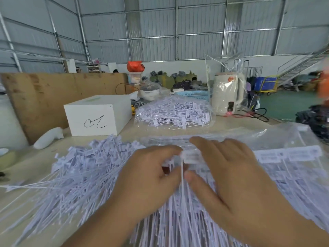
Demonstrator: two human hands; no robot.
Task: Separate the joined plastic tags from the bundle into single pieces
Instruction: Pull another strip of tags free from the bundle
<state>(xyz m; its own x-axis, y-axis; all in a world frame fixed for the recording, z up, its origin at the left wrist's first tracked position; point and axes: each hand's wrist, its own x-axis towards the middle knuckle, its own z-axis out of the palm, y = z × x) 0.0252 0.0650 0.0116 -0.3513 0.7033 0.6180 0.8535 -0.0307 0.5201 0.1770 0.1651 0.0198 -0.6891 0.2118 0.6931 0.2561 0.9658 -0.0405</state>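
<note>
A row of joined white plastic tags [190, 155] is held between both hands at the centre of the table. My left hand [147, 177] pinches its left end with curled fingers. My right hand [226, 172] pinches the tags from the right, thumb against a thin stem. To the left lies a big loose pile of single tags [78, 168]. More joined rows of tags [288, 163] lie under clear plastic on the right. The parts of the tags under my hands are hidden.
A clear bag of tags [174, 113] lies behind, a white box [96, 114] with a black scribble at back left, and a wrapped cream kettle [227, 93] at back right. A brown board [44, 97] stands along the left. A white bottle [48, 138] lies nearby.
</note>
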